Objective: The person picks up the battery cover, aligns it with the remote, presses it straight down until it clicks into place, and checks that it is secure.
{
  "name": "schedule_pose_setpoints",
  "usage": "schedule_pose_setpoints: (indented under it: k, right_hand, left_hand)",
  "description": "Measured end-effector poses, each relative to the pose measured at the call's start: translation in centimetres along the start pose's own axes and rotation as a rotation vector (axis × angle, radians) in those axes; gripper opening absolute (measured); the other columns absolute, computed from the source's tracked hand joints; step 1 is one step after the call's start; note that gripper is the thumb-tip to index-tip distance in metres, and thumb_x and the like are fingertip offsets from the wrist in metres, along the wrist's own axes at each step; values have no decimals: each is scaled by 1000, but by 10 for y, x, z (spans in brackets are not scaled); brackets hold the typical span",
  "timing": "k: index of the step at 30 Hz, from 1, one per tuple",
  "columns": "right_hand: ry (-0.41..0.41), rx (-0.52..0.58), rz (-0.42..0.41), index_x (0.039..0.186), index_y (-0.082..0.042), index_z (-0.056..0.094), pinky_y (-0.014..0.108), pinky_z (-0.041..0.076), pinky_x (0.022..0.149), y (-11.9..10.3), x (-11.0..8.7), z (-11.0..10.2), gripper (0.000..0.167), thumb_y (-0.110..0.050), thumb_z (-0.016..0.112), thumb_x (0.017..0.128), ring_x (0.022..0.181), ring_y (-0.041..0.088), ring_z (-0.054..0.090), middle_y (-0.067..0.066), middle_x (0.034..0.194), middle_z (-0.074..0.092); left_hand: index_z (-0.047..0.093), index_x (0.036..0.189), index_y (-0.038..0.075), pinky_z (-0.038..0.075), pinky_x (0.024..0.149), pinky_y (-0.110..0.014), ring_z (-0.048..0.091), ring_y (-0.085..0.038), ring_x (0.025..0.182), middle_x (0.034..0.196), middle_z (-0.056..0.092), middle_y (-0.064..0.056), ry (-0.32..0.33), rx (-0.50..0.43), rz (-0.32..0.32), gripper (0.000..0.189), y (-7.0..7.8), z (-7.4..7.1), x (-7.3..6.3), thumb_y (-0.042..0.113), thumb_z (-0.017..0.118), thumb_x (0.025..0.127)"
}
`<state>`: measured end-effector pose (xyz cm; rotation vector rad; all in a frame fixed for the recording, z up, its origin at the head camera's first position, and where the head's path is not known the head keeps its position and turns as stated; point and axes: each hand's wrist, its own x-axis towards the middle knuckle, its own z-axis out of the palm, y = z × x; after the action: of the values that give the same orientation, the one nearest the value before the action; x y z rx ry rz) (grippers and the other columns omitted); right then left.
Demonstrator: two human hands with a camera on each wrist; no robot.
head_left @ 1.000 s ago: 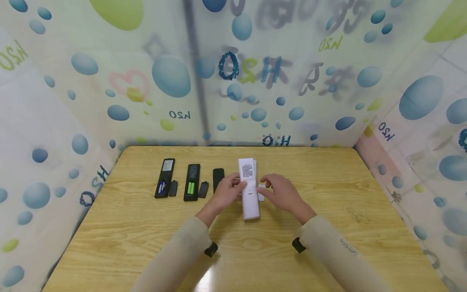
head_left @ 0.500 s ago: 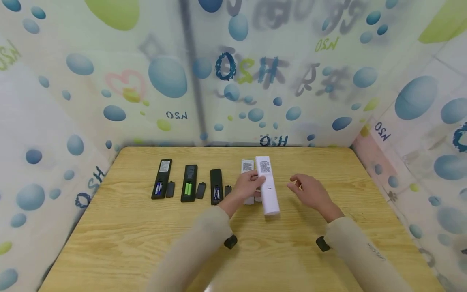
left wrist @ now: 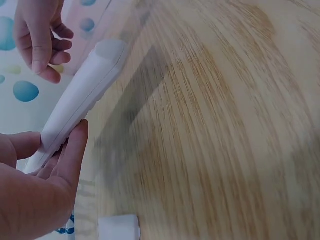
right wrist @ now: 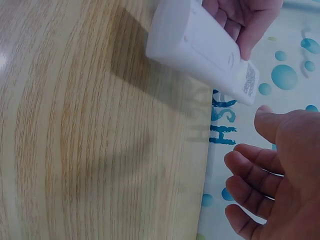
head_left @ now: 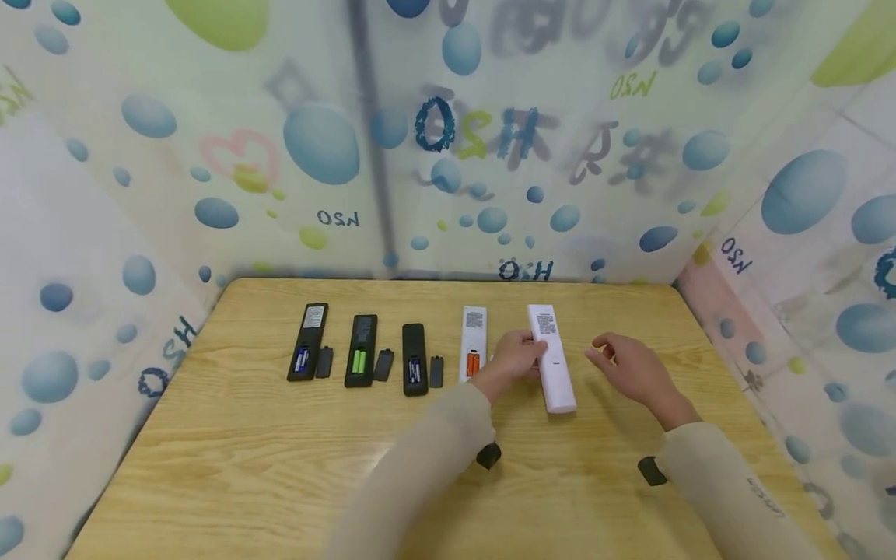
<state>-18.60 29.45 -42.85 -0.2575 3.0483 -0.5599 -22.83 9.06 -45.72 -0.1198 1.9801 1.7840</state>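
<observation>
My left hand (head_left: 516, 359) grips a white remote control (head_left: 558, 379) between thumb and fingers. Its back, with a printed label and a battery cover in place, faces up in the head view. The left wrist view shows the remote's shadow falling on the wood beside it. To the right of the remote, my right hand (head_left: 635, 372) hovers with loosely bent fingers around nothing; in the right wrist view its fingers (right wrist: 250, 170) are apart from the remote. Left of my left hand lies another white remote (head_left: 474, 330) with orange batteries (head_left: 473, 363) in its uncovered compartment, its lower end partly hidden.
Three black remotes lie in a row further left: one with blue batteries (head_left: 306, 346), one with green batteries (head_left: 360, 351), one with blue-and-silver batteries (head_left: 414, 360). A loose cover (head_left: 324, 362) sits beside the first. A patterned curtain (head_left: 448, 218) surrounds the wooden table (head_left: 280, 459).
My left hand has carried the white remote to the right, away from the other white remote, uncovering that one and the third black remote. My right hand has drawn away from it to the right.
</observation>
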Motion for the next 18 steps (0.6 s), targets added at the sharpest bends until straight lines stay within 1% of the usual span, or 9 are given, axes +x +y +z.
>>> schedule_pose_setpoints:
  k: [4,7,9,14,16,18]
  right_hand:
    - [-7,-3,16,121,1,60,43,50,71,4,-2,-5,43,-36,53,100,81,23,58,15,99,65]
    - [-8,-7,20,121,1,60,42,50,70,7,-3,-7,44,-37,53,100,80,22,58,14,98,65]
    - [-5,-10,16,121,1,61,42,50,69,8,-3,-6,43,-37,54,100,79,22,58,14,97,66]
    - [-7,-12,22,120,1,61,41,50,67,8,-3,-4,40,-33,55,99,78,21,58,14,96,66]
    - [-9,-9,25,120,0,61,42,51,68,9,-3,-2,40,-34,55,99,78,22,59,13,97,66]
    - [-15,-6,27,120,0,61,41,51,67,9,-2,-1,41,-35,55,99,78,21,59,13,97,66]
  left_hand:
    - [61,127,3,59,83,-38,67,-18,88,103,70,-10,29,19,8,33,1,14,4,20,58,98]
    - [61,127,3,60,82,-38,68,-18,88,105,70,-10,44,17,12,33,-3,21,9,21,59,98]
    - [61,125,4,60,79,-37,69,-18,87,105,71,-10,59,23,12,33,-6,23,12,21,60,98]
    - [60,118,5,60,71,-33,69,-18,81,100,69,-9,87,101,11,30,-16,28,20,26,62,96]
    - [60,119,6,60,70,-32,69,-18,81,100,68,-8,88,115,4,32,-20,29,23,27,62,96]
    - [60,122,5,60,71,-32,68,-18,83,101,68,-7,84,110,-3,34,-22,30,25,26,62,96]
